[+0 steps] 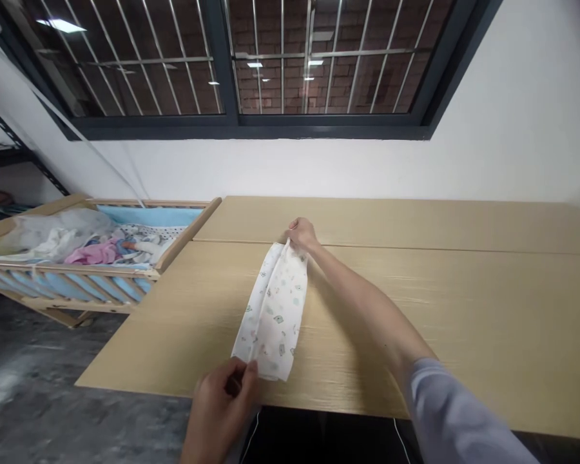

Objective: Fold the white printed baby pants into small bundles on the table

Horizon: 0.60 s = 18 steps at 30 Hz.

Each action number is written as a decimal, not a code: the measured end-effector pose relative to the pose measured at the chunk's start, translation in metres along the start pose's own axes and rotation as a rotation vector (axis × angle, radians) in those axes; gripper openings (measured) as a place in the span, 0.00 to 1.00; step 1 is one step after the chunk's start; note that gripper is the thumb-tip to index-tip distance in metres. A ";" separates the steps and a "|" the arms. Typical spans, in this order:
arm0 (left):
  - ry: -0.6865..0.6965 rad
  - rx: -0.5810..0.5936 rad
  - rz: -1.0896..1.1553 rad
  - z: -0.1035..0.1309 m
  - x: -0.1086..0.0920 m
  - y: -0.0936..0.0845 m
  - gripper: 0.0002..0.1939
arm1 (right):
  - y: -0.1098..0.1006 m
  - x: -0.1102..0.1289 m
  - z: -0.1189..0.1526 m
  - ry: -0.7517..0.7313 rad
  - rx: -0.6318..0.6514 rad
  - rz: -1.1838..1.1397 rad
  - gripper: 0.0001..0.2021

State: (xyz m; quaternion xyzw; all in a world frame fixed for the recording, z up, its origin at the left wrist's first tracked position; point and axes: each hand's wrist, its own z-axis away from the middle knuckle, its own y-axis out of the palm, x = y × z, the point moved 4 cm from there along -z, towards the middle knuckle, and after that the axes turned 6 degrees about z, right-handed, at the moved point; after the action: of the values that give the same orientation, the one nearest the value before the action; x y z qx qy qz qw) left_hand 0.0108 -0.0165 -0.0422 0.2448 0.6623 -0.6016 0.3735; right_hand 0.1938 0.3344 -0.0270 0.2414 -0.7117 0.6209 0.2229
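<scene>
A white cloth (279, 312) with small printed figures and pale spots stretches lengthwise over the wooden table, folded into a narrow strip. At its far end my right hand (301, 233) is closed on the cloth's edge. My left hand (225, 403) pinches the near left corner between thumb and fingers, close to the table's front edge. A fold line runs along the strip between both hands. The cloth's near right corner hangs free of either hand.
The wooden table (439, 309) has a seam along its back part. To the left stands a wooden crib (72, 274) with blue lining, holding a pink cloth (94, 251), other fabrics and a clear plastic bag (67, 225). A barred window (236, 71) is set in the wall behind.
</scene>
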 end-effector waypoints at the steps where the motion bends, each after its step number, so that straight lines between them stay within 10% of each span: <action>1: -0.023 -0.030 -0.051 0.001 0.011 -0.005 0.25 | 0.009 0.008 0.001 -0.008 -0.010 0.024 0.14; 10: -0.145 -0.100 -0.501 0.008 0.034 -0.012 0.19 | 0.046 0.044 0.015 -0.067 0.019 0.185 0.10; 14: 0.234 -0.362 -0.557 0.023 0.016 -0.012 0.15 | 0.035 0.060 0.052 -0.281 0.020 0.177 0.15; 18: 0.607 -0.378 -0.578 0.046 0.008 0.010 0.19 | 0.029 0.074 0.148 -0.790 0.270 0.083 0.25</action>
State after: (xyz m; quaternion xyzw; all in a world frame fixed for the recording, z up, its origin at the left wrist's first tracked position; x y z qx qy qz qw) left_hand 0.0231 -0.0611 -0.0540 0.1429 0.8810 -0.4507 0.0175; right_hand 0.1157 0.1858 -0.0231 0.4591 -0.6638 0.5768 -0.1260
